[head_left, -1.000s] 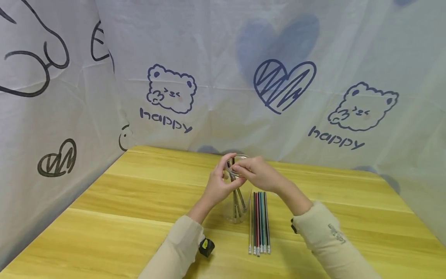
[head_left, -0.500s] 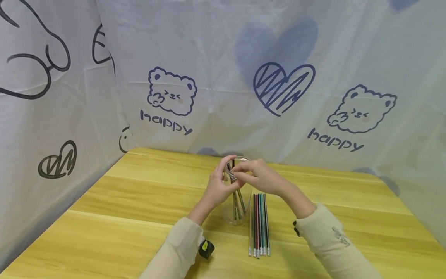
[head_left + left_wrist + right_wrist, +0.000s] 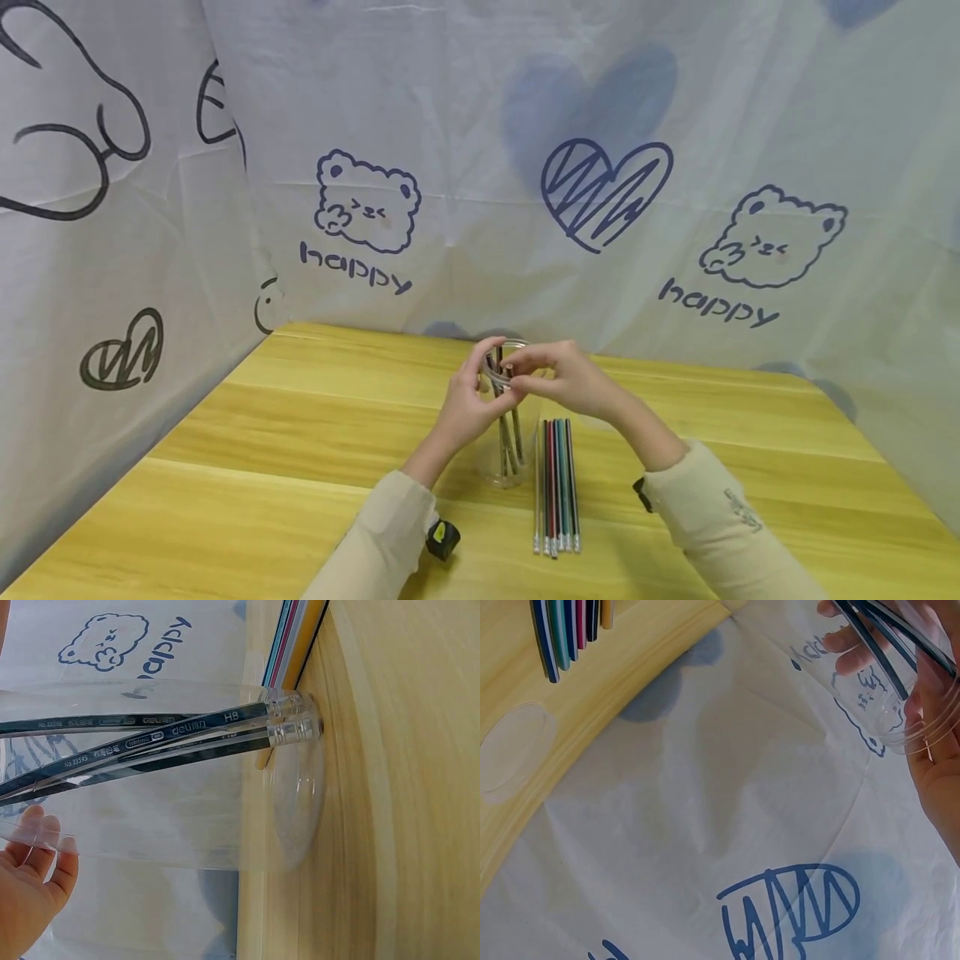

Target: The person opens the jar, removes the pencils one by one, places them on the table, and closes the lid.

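A tall clear plastic jar [image 3: 491, 475] stands upright on the table. My left hand [image 3: 468, 408] grips it near the rim, thumb and fingers spread around its sides. Several dark pencils [image 3: 217, 724] lean inside; the left wrist view shows their eraser ends at the jar's bottom and "HB" lettering. My right hand [image 3: 573, 383] is at the jar's mouth, with thumb and index finger pinching the top of one pencil [image 3: 510, 369]. Beside the jar, on its right, several loose pencils [image 3: 557, 487] lie side by side, erasers toward me.
The wood-grain table [image 3: 300, 467] meets a white printed cloth [image 3: 465, 208] at its back edge. In the right wrist view, a flat round clear disc [image 3: 517, 750] lies on the table near that edge. A black wrist device [image 3: 442, 540] sits by the left sleeve.
The right hand's fingertips have shifted slightly at the jar's mouth, and one pencil inside now stands more upright, its top showing between them. The left hand keeps its hold.
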A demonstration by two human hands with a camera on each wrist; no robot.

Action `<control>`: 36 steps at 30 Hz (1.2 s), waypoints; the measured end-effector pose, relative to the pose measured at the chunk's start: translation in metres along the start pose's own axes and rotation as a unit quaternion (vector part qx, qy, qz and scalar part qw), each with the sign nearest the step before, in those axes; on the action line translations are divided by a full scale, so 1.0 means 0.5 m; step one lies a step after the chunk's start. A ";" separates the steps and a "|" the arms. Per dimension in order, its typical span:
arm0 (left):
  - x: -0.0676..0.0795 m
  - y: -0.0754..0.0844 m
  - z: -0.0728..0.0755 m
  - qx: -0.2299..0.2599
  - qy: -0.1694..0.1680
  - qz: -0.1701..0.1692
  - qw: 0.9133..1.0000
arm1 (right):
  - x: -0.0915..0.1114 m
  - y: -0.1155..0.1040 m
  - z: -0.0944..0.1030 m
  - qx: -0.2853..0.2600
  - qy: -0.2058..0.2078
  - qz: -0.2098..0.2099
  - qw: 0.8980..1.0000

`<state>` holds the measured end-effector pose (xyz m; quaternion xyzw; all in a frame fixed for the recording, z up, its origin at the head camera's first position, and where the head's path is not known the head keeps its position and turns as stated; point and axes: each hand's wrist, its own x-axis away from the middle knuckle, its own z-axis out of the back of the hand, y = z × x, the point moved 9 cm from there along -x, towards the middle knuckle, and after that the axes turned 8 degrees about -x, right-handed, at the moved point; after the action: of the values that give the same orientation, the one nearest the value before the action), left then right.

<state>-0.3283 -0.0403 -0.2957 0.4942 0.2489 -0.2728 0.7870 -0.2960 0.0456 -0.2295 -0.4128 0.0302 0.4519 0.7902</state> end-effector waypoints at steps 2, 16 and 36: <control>-0.001 0.000 -0.001 0.001 0.000 0.001 1.000 | 0.001 0.000 0.002 -0.005 0.003 0.002 1.000; 0.004 0.032 0.007 0.026 -0.018 0.018 0.999 | 0.007 -0.006 0.028 -0.027 0.058 0.022 0.998; 0.002 0.001 -0.001 0.000 -0.005 0.003 1.000 | 0.024 -0.026 0.093 -0.089 0.173 0.088 0.977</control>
<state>-0.3270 -0.0398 -0.2962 0.4939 0.2435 -0.2725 0.7890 -0.2946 0.0823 -0.1957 -0.5489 0.1623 0.4420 0.6907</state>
